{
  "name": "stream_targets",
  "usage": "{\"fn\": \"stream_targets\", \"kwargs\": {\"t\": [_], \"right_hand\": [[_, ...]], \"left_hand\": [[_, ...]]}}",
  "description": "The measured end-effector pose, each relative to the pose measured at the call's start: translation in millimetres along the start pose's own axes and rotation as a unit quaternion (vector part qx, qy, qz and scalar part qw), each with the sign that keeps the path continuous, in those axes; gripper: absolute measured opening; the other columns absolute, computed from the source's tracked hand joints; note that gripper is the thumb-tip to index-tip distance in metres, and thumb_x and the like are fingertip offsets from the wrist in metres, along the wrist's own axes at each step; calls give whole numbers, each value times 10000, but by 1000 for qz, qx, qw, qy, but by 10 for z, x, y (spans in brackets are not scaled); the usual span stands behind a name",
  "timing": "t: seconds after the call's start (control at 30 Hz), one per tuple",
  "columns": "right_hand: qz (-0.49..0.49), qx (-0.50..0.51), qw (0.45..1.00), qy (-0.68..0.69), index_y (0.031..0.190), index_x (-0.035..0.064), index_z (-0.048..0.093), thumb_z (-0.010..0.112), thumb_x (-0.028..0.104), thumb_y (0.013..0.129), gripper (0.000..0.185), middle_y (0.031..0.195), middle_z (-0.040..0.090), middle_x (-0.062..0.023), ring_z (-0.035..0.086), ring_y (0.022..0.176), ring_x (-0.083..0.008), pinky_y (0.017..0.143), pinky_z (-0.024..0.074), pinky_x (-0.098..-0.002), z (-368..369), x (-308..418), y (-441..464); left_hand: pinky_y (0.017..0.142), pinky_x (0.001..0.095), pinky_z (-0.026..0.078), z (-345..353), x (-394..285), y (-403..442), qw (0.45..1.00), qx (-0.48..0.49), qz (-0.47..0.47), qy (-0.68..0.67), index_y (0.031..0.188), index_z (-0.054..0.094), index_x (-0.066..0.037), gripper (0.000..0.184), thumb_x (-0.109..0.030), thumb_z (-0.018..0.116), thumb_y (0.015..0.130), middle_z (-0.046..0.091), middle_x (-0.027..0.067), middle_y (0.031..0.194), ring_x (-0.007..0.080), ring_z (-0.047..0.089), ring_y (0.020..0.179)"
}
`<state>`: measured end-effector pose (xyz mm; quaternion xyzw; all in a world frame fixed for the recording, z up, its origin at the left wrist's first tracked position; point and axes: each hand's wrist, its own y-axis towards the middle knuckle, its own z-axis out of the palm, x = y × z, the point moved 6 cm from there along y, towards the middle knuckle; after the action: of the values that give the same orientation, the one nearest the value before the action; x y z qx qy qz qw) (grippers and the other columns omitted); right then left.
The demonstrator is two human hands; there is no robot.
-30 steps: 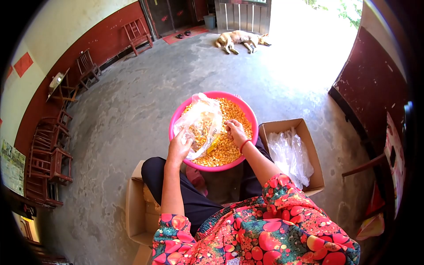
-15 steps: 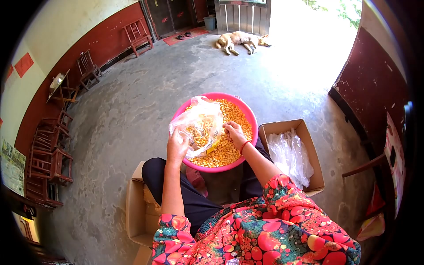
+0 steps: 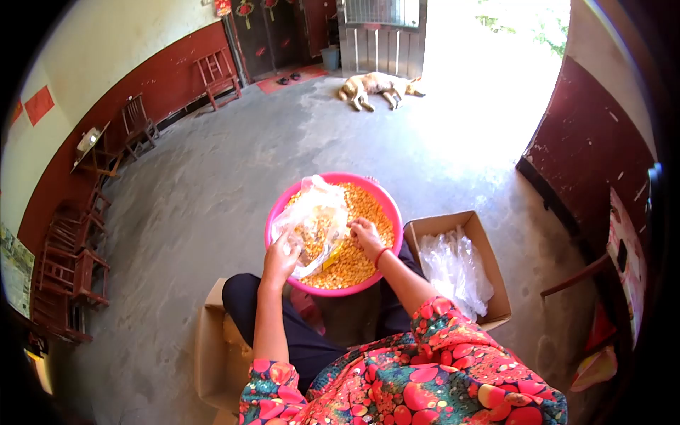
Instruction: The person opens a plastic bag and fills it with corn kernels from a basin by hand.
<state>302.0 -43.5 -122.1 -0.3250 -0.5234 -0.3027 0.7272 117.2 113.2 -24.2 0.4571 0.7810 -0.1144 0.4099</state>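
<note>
A pink plastic basin full of yellow-orange corn kernels sits in front of my knees. Over its left half is a clear plastic bag, with kernels showing in or through it and a yellow patch low on its right side. My left hand grips the bag's near-left edge, fingers closed on the film. At the bag's right edge, above the kernels, my right hand has its fingertips pinched together; what they hold is too small to make out. A red band circles the right wrist.
Right of the basin stands a cardboard box of clear plastic bags. Another cardboard box is by my left leg. A dog lies near the doorway; wooden chairs line the left wall.
The view has tilted up slightly, so the basin and hands appear lower in the picture. Both hands keep nearly the same places at the bag; the left still grips it.
</note>
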Motion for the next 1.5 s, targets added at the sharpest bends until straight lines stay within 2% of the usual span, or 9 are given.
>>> {"fn": "stream_targets", "kwargs": {"t": [0.23,0.37,0.57,0.8,0.87,1.0,1.23,1.37,1.5], "right_hand": [[-2,-23,1000,-9,917,58,576,498,184,882,152,608,448,25,384,434,-64,374,308,-217,11,51,3],[58,-76,987,129,903,74,555,511,174,882,111,580,395,36,300,378,-57,337,230,-222,20,159,5],[-26,16,964,264,903,70,550,521,186,905,120,580,402,41,289,372,-41,334,231,-201,528,821,-23],[-33,85,970,224,914,53,566,484,173,923,146,619,446,30,363,439,-42,383,307,-187,1143,901,-29],[-62,113,987,100,925,32,583,478,140,909,152,702,530,-10,509,588,-85,531,450,-229,1212,786,-30],[-144,142,977,-61,945,-9,590,480,71,879,151,831,595,-42,576,844,-125,811,465,-261,1207,647,-109],[-273,1,945,-179,865,49,621,543,86,853,87,785,636,-82,606,759,-150,684,470,-279,616,802,-189],[-358,-86,814,-449,884,101,624,540,147,816,118,854,606,-106,568,819,-311,723,450,-419,192,849,-289],[-247,-60,778,-575,1049,128,582,522,267,813,280,1100,546,-132,474,1073,-330,894,355,-473,-110,587,-321]], "left_hand": [[926,390,422,17,35,-4,999,-25,40,19,1198,510,31,503,-179,592,748,541,270,1157,368,523,1095],[929,397,419,14,16,6,998,-32,54,6,1196,509,39,509,-179,597,745,536,280,1156,372,520,1097],[931,393,420,27,16,-1,999,-23,31,18,1204,503,35,524,-179,619,739,536,276,1163,364,521,1103],[940,389,413,18,24,1,999,-17,21,24,1214,502,21,519,-165,623,745,533,268,1172,361,515,1113],[953,365,402,4,-13,-3,1000,-6,-2,18,1207,501,36,510,-148,631,750,531,251,1195,334,509,1138],[962,341,392,10,2,-4,999,-23,16,16,1196,505,51,493,-134,642,760,535,232,1209,312,510,1151],[937,390,414,34,26,12,1000,-20,21,11,1226,493,10,527,-179,615,748,545,252,1166,358,521,1105],[930,395,419,85,144,24,1000,-22,7,2,1218,495,18,529,-186,615,745,546,258,1158,366,524,1094],[927,398,421,48,60,6,999,-34,37,12,1206,496,37,525,-180,614,743,539,275,1154,376,523,1088]]}}
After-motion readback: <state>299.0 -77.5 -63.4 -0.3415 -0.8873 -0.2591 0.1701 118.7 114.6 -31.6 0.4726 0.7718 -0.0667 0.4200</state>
